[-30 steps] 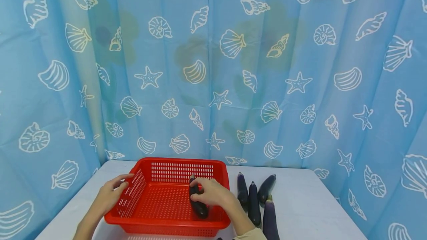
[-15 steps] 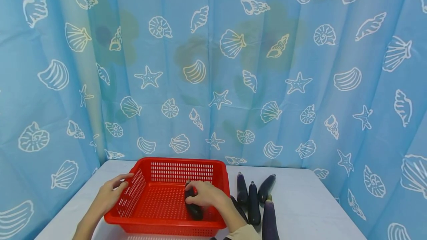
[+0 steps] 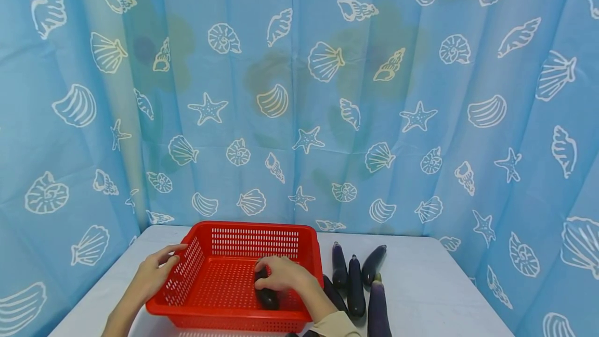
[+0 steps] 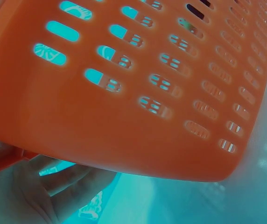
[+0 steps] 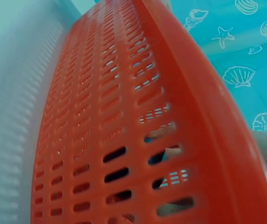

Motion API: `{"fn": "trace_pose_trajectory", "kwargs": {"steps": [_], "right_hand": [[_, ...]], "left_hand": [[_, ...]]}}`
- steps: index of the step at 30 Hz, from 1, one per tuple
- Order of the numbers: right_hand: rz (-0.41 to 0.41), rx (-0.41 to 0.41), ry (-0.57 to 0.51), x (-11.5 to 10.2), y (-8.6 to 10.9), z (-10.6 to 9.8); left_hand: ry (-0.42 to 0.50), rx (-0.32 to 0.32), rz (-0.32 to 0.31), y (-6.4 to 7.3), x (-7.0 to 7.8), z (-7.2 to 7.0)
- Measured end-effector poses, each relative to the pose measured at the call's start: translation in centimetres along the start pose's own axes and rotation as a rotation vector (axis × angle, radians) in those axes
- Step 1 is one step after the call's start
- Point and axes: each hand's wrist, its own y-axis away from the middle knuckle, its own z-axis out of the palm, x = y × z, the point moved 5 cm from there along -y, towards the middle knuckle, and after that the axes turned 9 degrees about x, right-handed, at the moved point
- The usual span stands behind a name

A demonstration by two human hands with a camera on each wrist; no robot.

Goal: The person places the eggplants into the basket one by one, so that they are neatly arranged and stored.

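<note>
In the head view, a dark eggplant lies tilted low inside the red plastic basket, near its right half. My right hand reaches over the basket's right rim and grips that eggplant between thumb and fingers, covering its upper middle. At the left rim, my left hand rests with relaxed fingers spread and fingertips right at the edge. The left wrist view has the slotted basket wall filling most of it, with the left hand below. Through slots of the basket wall in the right wrist view, dark patches show.
Right of the basket, several eggplants lie close together on the white table. One of them, a dark eggplant, is partly hidden by the basket and right forearm. A blue shell-patterned curtain hangs behind and at both sides.
My right hand has moved left and slightly down inside the basket, bringing the eggplant with it. The left hand and the basket have stayed in place.
</note>
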Motion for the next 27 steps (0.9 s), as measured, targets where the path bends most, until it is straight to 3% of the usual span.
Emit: {"fn": "trace_pose_trajectory", "kwargs": {"steps": [12, 27], "right_hand": [[0.043, -0.037, 0.060, -0.3, -0.7, 1.1], [0.108, -0.047, -0.025, -0.9, 0.0, 1.6]], "left_hand": [[-0.019, 0.004, 0.014, 0.0, 0.2, -0.1], [-0.019, 0.003, 0.015, -0.1, 0.0, 0.0]]}}
